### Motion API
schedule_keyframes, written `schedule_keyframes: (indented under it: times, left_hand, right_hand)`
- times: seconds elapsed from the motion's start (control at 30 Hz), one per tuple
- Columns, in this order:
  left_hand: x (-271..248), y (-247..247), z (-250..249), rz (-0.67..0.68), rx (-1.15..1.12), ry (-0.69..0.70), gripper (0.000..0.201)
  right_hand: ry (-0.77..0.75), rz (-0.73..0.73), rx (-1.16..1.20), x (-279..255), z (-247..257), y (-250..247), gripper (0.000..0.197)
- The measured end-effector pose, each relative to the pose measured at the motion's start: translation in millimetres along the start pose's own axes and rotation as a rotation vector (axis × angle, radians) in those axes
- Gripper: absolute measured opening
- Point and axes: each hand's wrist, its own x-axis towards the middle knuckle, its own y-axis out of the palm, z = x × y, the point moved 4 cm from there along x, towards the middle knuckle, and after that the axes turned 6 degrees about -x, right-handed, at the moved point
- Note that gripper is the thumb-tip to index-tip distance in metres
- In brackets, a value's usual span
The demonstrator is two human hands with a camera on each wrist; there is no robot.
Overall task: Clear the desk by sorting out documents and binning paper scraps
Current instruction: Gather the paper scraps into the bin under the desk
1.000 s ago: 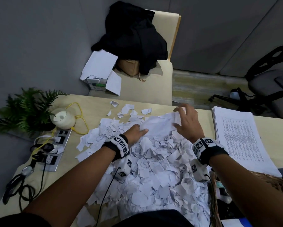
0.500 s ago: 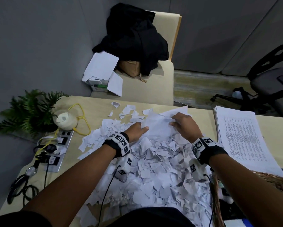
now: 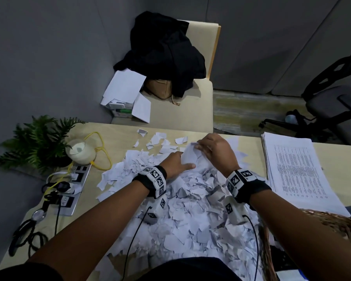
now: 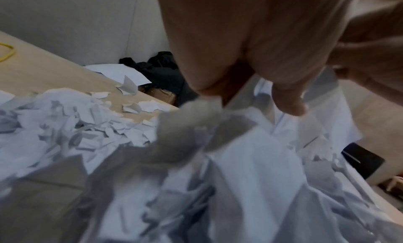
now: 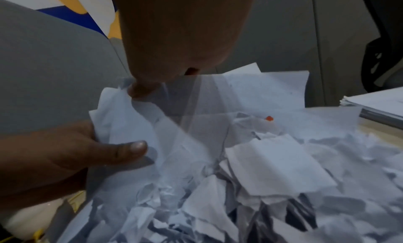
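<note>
The counter [image 3: 241, 142] is a light wood top, and pretty much everything here is easiest to place off the big heap of paper scraps [image 3: 191, 220] covering its middle. That heap runs from the near edge almost to the far edge, with a few loose bits scattered just beyond it on the far side. Past the heap, off the counter, there's a beige chair [image 3: 191, 110] with a black garment [image 3: 166, 51] dumped on it and some white sheets at its left. Right of the heap sits a stack of printed documents [image 3: 296, 169], apart from the scraps, and nearer than that stack a wicker basket [image 3: 337, 226] pokes in at the edge. Left of the heap: a fern-like plant [image 3: 36, 142], a white candle jar [image 3: 80, 152], a power strip [image 3: 73, 185] with a yellow cable.

Both hands are at the far end of the heap. The right hand [image 3: 217, 153] has its fingers curled, pinching a larger crumpled white sheet [image 5: 174, 126] lifted off the scraps. The left hand [image 3: 176, 164] grips the same sheet from the left, thumb [image 5: 128, 150] pressed flat on top of it in the right wrist view.
</note>
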Motion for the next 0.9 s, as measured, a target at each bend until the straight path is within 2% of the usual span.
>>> schedule_keyframes:
  times: [0.07, 0.17, 0.27, 0.33, 0.37, 0.4, 0.47, 0.5, 0.57, 0.6, 0.63, 0.7, 0.77, 0.83, 0.9]
  left_hand:
    - [-2.4, -0.2, -0.3, -0.071, -0.005, 0.022, 0.041]
    - [-5.9, -6.7, 0.3, -0.154, -0.229, 0.034, 0.025]
    - [-13.2, -22.9, -5.5, -0.204, -0.303, 0.050, 0.006]
    - [-11.2, -28.6, -1.7, -0.176, -0.285, 0.060, 0.007]
    - [-11.3, -31.3, 1.9, -0.167, -0.286, 0.050, 0.010]
    - [-12.8, -33.8, 4.4, -0.174, -0.293, 0.039, 0.015]
    - [-12.1, -35.7, 14.9, -0.191, -0.330, 0.015, 0.024]
    - [-12.8, -36.9, 18.2, -0.200, -0.335, 0.006, 0.020]
    - [-16.1, -40.8, 21.5, -0.223, -0.353, -0.007, 0.018]
    - [-16.8, -42.9, 22.9, -0.245, -0.364, -0.003, 0.023]
    - [-15.8, -44.7, 27.3, -0.260, -0.364, -0.003, 0.028]
    - [-15.0, -47.5, 34.4, -0.266, -0.353, -0.021, 0.035]
    - [-11.0, -49.4, 43.3, -0.279, -0.353, -0.043, 0.038]
    - [-10.2, -50.2, 45.4, -0.300, -0.369, -0.045, 0.045]
    - [-10.0, -49.3, 46.3, -0.295, -0.364, -0.073, 0.054]
  right_hand:
    - [0.001, 0.013, 0.076, 0.9, 6.6, -2.6, 0.016]
    - [0.104, -0.058, 0.084, -2.8, -2.1, -13.9, 0.025]
    - [0.416, -0.231, 0.057, -13.9, -34.8, -29.4, 0.038]
    - [0.608, -0.374, 0.150, -25.2, -51.9, -38.9, 0.040]
    - [0.689, -0.380, 0.255, -31.0, -60.0, -38.4, 0.038]
    - [0.773, -0.321, 0.396, -35.8, -68.2, -32.8, 0.036]
    - [0.887, -0.050, 0.653, -47.6, -81.2, -9.5, 0.044]
    - [0.894, 0.095, 0.715, -53.7, -85.2, 1.6, 0.056]
    - [0.836, 0.347, 0.606, -67.2, -93.7, 18.2, 0.077]
    - [0.781, 0.444, 0.484, -71.3, -94.7, 21.1, 0.076]
    - [0.717, 0.510, 0.365, -73.3, -93.2, 21.7, 0.067]
    - [0.628, 0.502, 0.170, -72.4, -94.4, 21.8, 0.046]
    - [0.567, 0.405, 0.042, -65.4, -93.1, 15.7, 0.038]
    - [0.511, 0.348, -0.014, -58.4, -91.0, 11.5, 0.031]
    - [0.392, 0.273, -0.054, -51.6, -84.5, 8.6, 0.017]
